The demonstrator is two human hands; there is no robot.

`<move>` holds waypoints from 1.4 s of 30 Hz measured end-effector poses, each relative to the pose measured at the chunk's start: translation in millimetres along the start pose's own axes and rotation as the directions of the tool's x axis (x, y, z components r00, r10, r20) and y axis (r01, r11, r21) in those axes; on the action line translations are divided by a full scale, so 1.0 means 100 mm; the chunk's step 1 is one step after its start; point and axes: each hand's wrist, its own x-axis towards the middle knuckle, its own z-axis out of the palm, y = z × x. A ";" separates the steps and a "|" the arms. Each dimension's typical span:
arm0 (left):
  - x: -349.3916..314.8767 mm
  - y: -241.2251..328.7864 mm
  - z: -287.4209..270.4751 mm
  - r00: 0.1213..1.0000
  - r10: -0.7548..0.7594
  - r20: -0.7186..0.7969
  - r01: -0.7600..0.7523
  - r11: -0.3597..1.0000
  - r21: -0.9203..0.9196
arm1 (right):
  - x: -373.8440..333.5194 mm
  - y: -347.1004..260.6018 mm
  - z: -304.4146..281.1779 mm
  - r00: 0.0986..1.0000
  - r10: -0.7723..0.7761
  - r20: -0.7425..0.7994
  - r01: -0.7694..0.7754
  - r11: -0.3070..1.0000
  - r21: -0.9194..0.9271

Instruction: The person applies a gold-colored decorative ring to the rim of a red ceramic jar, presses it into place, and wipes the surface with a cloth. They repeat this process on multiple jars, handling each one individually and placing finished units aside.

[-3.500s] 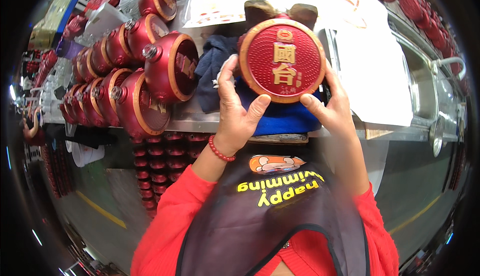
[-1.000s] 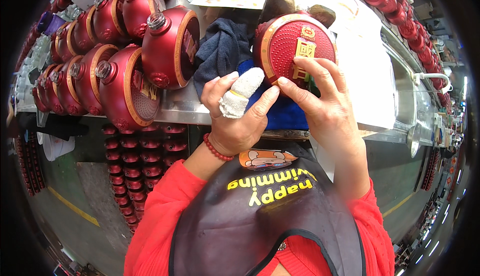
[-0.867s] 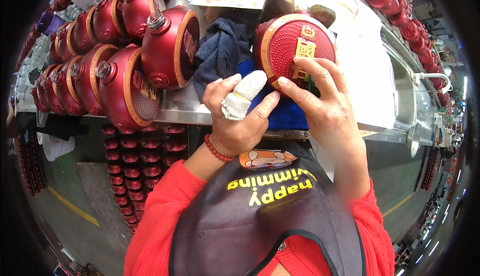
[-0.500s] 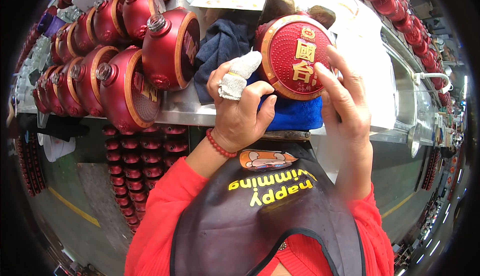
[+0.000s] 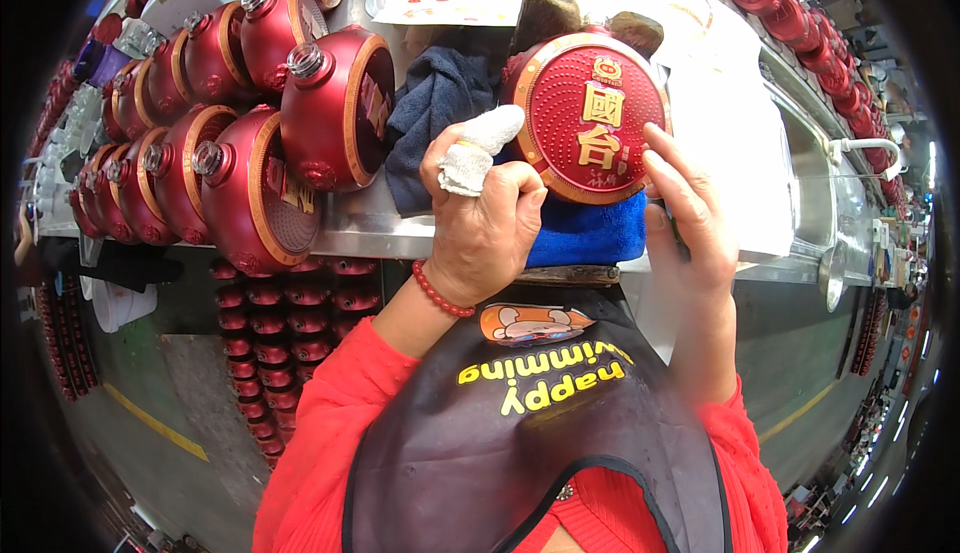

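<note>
A round red drum-shaped bottle [image 5: 560, 113] with an orange rim and raised gold characters lies tilted face-up, on a blue cloth [image 5: 590, 228] and against dark blocks [image 5: 546, 19]. My left hand [image 5: 485, 213] is at its lower left, closed, with thumb and fingers folded together. One finger, wrapped in white cloth, points toward the rim. Whether something small is in the pinch is hidden. My right hand [image 5: 695, 208] is beside the bottle's right rim, fingers stretched out and apart, fingertips at its edge, holding nothing.
Several similar red bottles [image 5: 335, 113] with clear glass necks stand in rows at the left. A dark blue cloth [image 5: 435, 103] lies between them and the work spot. Behind is a white tray [image 5: 450, 3]; at the right are white sheets [image 5: 740, 163] and a metal sink [image 5: 820, 193].
My right fingers have drawn off the bottle's face to its right rim. My left thumb and fingers have folded closer together, away from the bottle's lower edge.
</note>
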 end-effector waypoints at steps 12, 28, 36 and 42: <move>0.05 -0.01 0.00 0.997 0.069 -0.016 -0.069 0.997 0.032 | -0.11 -0.26 -0.06 0.841 0.525 0.132 -0.520 0.713 0.470; 0.03 -0.10 -0.04 0.992 -0.120 0.023 0.122 0.964 -0.235 | -0.13 -0.14 0.10 0.880 0.461 0.119 -0.467 0.789 0.399; 0.11 -0.12 -0.01 0.993 -0.116 0.025 0.118 0.973 -0.199 | -0.12 -0.15 0.08 0.883 0.455 0.116 -0.465 0.814 0.348; 0.11 -0.13 0.00 0.991 -0.135 0.016 0.135 0.963 -0.233 | -0.14 -0.12 0.10 0.899 0.430 0.086 -0.433 0.840 0.326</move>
